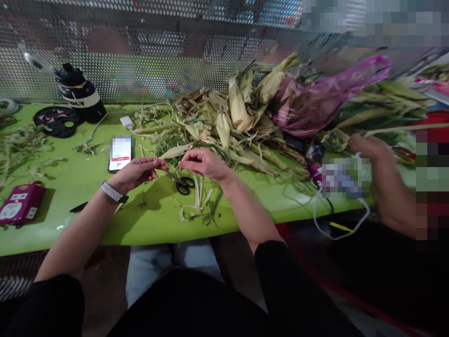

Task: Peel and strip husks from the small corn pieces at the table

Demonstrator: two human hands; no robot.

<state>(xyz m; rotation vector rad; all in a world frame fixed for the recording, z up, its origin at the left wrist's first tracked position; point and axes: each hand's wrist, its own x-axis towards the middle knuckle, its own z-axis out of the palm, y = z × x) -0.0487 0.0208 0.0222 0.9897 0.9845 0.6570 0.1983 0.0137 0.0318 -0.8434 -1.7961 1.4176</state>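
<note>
My left hand (135, 172), with a white watch on its wrist, is pinched closed above the green table (87, 206). My right hand (203, 163) is closed in a pinch close beside it. A thin strand seems to run between the two hands, too fine to name. Black-handled scissors (183, 183) lie on the table just below my right hand. A pale husk strip (175, 150) lies just behind my hands. Cut husk scraps (198, 206) are scattered in front of the scissors.
A big heap of corn husks (242, 121) and a pink plastic bag (322, 98) fill the back right. A phone (120, 153), a white charger (126, 122), a black bottle (80, 92) and a magenta device (21, 202) sit left. Another person's hand (368, 146) reaches in at right.
</note>
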